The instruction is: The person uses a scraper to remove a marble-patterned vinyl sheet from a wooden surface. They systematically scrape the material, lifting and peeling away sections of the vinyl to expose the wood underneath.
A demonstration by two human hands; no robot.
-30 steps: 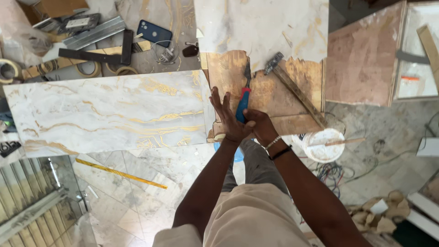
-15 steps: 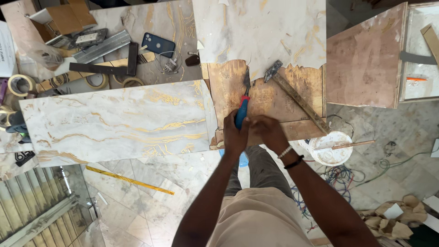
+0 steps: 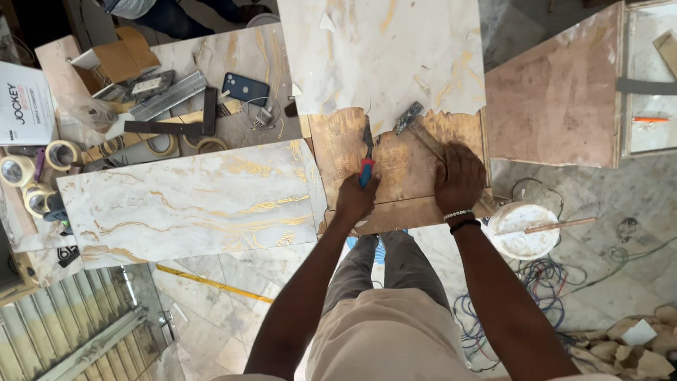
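Note:
My left hand (image 3: 355, 200) grips a chisel-like tool with a red and blue handle (image 3: 366, 171), its blade pointing at the torn edge of the marble-patterned sheet (image 3: 381, 56). My right hand (image 3: 458, 178) holds the handle of a hammer (image 3: 409, 117), whose metal head lies on the bare plywood board (image 3: 402, 159). The sheet covers the far part of the board; the near part shows brown wood with glue marks.
A second marble-patterned panel (image 3: 190, 201) lies to the left. Beyond it are tape rolls (image 3: 62, 152), a phone (image 3: 244, 89), metal strips and a cardboard box. A white bucket with a stick (image 3: 523, 229) and blue cables (image 3: 543, 279) sit on the floor at right.
My two hands, together at the tool before, have parted. The right hand has moved right onto the hammer handle; the left keeps the red and blue tool.

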